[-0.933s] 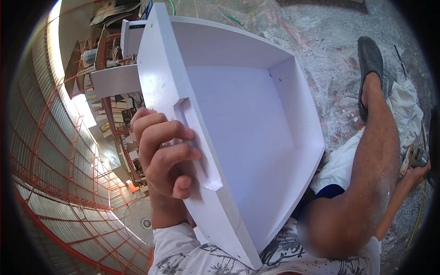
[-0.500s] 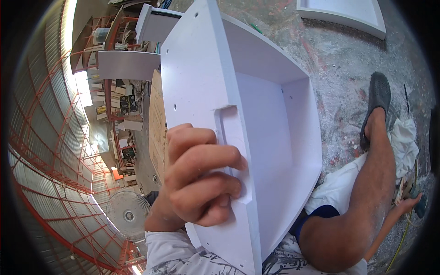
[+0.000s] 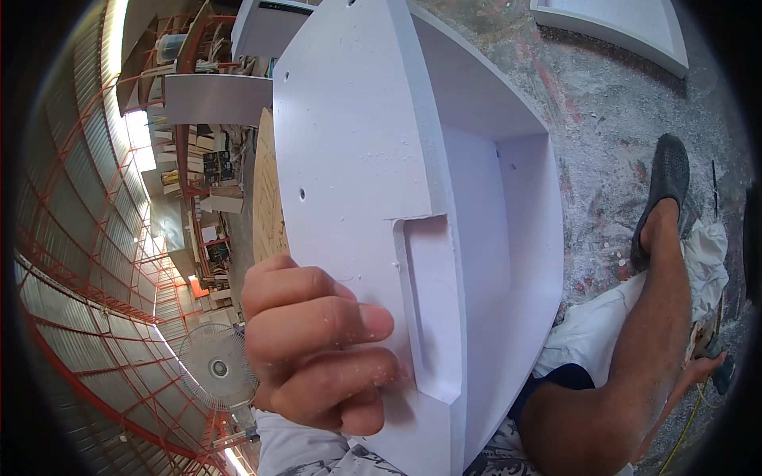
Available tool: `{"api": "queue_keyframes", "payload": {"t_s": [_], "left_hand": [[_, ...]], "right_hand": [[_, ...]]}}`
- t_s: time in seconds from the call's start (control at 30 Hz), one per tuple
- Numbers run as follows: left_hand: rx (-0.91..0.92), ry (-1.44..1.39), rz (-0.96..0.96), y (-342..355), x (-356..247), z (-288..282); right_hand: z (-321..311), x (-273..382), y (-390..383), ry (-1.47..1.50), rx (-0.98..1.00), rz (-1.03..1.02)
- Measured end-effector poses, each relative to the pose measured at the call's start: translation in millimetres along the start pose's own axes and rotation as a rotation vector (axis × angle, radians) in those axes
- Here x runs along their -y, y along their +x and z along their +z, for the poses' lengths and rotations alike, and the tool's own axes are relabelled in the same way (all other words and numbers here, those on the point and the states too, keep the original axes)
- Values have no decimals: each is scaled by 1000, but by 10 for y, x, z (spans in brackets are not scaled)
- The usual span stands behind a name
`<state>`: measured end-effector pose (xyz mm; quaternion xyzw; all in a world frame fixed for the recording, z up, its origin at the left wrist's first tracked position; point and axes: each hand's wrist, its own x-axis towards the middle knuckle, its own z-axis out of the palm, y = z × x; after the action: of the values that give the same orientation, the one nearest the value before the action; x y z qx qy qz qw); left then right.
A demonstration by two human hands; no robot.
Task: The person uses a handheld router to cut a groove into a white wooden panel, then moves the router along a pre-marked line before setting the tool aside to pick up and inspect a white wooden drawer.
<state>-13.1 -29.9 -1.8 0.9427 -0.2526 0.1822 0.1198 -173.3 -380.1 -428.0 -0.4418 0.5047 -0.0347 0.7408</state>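
Observation:
A white box-like drawer or cabinet carcass [image 3: 357,143] stands tilted in front of me, its open side facing right. A rectangular notch [image 3: 432,301] with a rough upper corner is cut into the edge of its near panel. My left hand [image 3: 317,345] is closed just left of the notch, over the panel face. Its fingers are curled with the thumb tucked below; whatever they hold, if anything, is hidden. Far to the right, beyond my bent leg, my right hand [image 3: 704,368] is closed around a teal-and-grey power tool [image 3: 722,374], small and partly dark at the rim.
A grey clog [image 3: 667,170] is on my foot. White cloth [image 3: 595,337] lies under my leg. Another white panel box [image 3: 611,24] rests on the dusty floor at the upper right. A fan [image 3: 218,367] and cluttered shelves stand to the left. A yellow cord [image 3: 687,432] runs at the lower right.
My left hand has drawn back left and down from the notch, uncovering it. The white box has shifted slightly right and down in view. The right hand still holds the tool.

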Motion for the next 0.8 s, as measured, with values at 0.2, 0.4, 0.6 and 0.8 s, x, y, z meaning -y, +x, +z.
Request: {"api": "queue_keyframes", "payload": {"t_s": [0.2, 0.4, 0.6, 0.8], "left_hand": [[10, -19, 16, 63, -11, -46], [6, -171, 31, 147, 4, -77], [-80, -190, 83, 149, -30, -28], [-118, -100, 245, 364, -472, -355]], "right_hand": [[-93, -33, 121, -28, 23, 0], [-960, 1379, 1352, 38, -527, -633], [-399, 2425, 691, 76, -259, -1170], [964, 3286, -765, 186, 563, -1577]]}}
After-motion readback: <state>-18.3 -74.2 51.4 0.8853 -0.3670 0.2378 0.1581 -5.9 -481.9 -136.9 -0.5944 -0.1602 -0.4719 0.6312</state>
